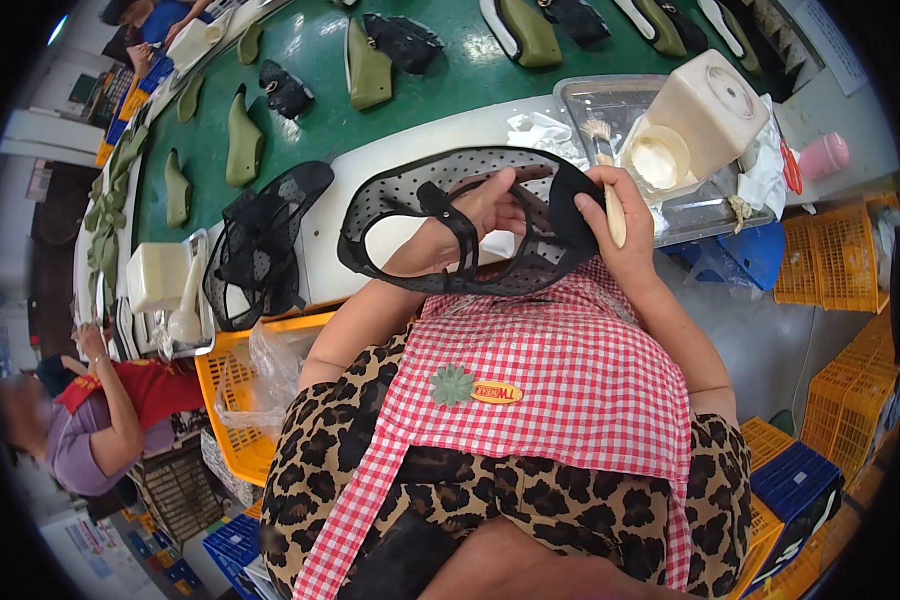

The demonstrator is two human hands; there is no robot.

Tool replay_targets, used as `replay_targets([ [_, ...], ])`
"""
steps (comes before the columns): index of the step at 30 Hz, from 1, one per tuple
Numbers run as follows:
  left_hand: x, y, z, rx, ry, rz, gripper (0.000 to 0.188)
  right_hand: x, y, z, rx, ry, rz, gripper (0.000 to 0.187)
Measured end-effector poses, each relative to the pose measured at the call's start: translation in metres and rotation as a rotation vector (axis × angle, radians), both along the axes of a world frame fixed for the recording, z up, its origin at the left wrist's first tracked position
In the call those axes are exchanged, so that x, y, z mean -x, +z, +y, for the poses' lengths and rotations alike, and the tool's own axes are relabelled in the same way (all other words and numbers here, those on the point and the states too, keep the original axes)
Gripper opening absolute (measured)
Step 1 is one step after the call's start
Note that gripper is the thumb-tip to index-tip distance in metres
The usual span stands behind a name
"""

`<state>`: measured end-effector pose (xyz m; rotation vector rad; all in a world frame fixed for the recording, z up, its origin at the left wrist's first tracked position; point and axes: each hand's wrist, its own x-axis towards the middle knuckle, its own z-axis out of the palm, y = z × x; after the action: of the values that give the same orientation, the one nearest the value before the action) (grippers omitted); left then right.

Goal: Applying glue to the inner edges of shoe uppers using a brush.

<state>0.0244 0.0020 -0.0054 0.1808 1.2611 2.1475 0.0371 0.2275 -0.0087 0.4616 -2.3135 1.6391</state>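
Note:
A black dotted-mesh shoe upper (390, 195) with a strap is raised in front of my apron. My right hand (625, 225) is closed on its solid black end. In the same hand is a brush (616, 218), its pale wooden handle pointing down and its bristles up over the tray. My left hand (485, 212) reaches into the upper's opening, behind the strap, with fingers stretched and apart; whether they press on the mesh I cannot tell. More black mesh uppers (265, 240) lie heaped to the left on the white table edge (320, 240).
A clear tray (705, 225) at right bears a white container (710, 110) with cream-coloured contents. Green shoe lasts (245, 145) and black pieces stand on the green surface (315, 50). A yellow crate (235, 400) is below left. Another person (100, 440) works at far left.

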Motion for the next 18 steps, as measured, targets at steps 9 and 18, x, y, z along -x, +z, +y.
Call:
replay_targets([
  [9,0.018,0.01,0.002,0.175,-0.139,0.006,0.044,0.017,0.023,0.072,-0.157,-0.258,0.058,0.018],
  [18,0.045,-0.002,0.02,0.459,-0.476,-0.17,0.038,0.018,0.03,0.089,-0.407,-0.295,-0.032,0.013],
])
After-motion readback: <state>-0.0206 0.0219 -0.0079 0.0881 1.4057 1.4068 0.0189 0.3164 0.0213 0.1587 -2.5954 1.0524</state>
